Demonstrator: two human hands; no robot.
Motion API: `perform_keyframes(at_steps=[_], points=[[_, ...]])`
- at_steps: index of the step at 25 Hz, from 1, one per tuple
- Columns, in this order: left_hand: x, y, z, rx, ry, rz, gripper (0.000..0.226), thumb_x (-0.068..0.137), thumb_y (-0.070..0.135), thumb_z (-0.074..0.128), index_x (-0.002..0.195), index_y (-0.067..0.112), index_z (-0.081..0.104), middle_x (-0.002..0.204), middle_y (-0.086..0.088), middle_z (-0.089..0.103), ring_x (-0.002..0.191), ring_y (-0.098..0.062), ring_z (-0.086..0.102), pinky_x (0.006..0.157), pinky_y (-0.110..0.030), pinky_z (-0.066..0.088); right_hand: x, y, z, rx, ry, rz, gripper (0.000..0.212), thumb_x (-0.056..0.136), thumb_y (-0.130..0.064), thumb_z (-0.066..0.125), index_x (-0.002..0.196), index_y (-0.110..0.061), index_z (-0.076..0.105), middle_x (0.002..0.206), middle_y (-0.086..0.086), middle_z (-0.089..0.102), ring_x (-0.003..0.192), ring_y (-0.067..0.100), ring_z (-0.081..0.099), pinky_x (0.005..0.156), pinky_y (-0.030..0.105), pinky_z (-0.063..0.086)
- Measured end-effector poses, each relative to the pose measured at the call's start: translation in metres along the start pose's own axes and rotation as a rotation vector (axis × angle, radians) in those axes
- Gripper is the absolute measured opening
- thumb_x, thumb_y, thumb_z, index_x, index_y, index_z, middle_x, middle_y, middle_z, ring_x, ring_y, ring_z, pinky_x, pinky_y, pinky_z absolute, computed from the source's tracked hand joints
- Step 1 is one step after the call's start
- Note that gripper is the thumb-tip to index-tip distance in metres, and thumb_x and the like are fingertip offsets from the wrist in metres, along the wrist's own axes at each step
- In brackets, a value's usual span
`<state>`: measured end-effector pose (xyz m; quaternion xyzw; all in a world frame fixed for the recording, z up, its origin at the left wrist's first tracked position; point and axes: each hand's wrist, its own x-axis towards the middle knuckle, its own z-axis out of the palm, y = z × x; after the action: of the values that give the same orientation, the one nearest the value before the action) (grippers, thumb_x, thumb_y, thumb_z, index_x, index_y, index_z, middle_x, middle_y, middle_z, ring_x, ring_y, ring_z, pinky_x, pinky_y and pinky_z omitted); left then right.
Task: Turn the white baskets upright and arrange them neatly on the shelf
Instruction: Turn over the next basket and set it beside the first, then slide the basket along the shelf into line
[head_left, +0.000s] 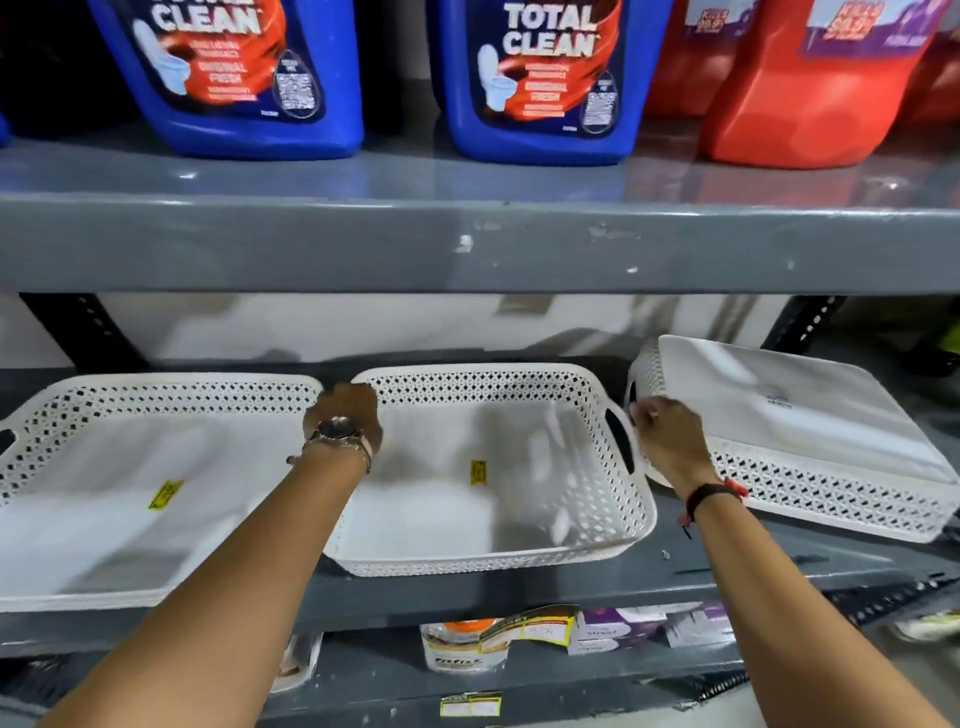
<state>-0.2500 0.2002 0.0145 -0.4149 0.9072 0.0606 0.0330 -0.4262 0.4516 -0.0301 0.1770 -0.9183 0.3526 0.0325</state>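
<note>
Three white perforated baskets sit on the grey middle shelf (519, 587). The left basket (104, 519) and the middle basket (467, 519) stand upright, each with a yellow sticker inside. The right basket (810, 431) lies upside down, bottom facing up, tilted toward the back. My left hand (345, 415), with a watch on the wrist, grips the left rim of the middle basket. My right hand (670, 441) holds the left end of the overturned basket, next to the middle basket's handle hole.
The upper shelf (467, 244) overhangs close above the baskets, carrying blue Total Clean jugs (249, 78) and red jugs (810, 93). A lower shelf holds small packages (462, 649). Black perforated uprights stand at the back left and right.
</note>
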Motion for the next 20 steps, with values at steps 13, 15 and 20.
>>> perform_keyframes(at_steps=[13, 15, 20], points=[[-0.007, 0.308, 0.048, -0.839, -0.263, 0.303, 0.047, 0.097, 0.027, 0.04, 0.124, -0.009, 0.055, 0.134, -0.027, 0.054, 0.127, -0.034, 0.049, 0.103, -0.035, 0.038, 0.069, 0.208, -0.173, 0.051, 0.051, 0.511, 0.049, 0.097, -0.032, 0.027, 0.126, 0.001, 0.048, 0.135, 0.029, 0.045, 0.125, 0.039, 0.042, 0.106, 0.041, 0.033], [-0.002, 0.322, 0.064, -0.883, -0.298, 0.172, 0.05, 0.099, 0.03, 0.036, 0.131, -0.005, 0.049, 0.139, -0.024, 0.05, 0.13, -0.034, 0.046, 0.107, -0.033, 0.037, 0.076, 0.227, -0.181, 0.078, -0.027, 0.537, 0.058, 0.093, -0.046, 0.028, 0.13, -0.004, 0.045, 0.14, 0.025, 0.042, 0.129, 0.035, 0.04, 0.109, 0.038, 0.03], [0.008, 0.33, 0.084, -1.012, -0.383, -0.05, 0.054, 0.097, 0.033, 0.04, 0.137, -0.005, 0.041, 0.143, -0.023, 0.045, 0.131, -0.036, 0.044, 0.11, -0.037, 0.039, 0.078, 0.238, -0.179, 0.349, -0.11, 0.56, 0.11, 0.057, -0.091, 0.022, 0.14, -0.021, 0.034, 0.149, 0.006, 0.032, 0.136, 0.027, 0.032, 0.114, 0.042, 0.025]])
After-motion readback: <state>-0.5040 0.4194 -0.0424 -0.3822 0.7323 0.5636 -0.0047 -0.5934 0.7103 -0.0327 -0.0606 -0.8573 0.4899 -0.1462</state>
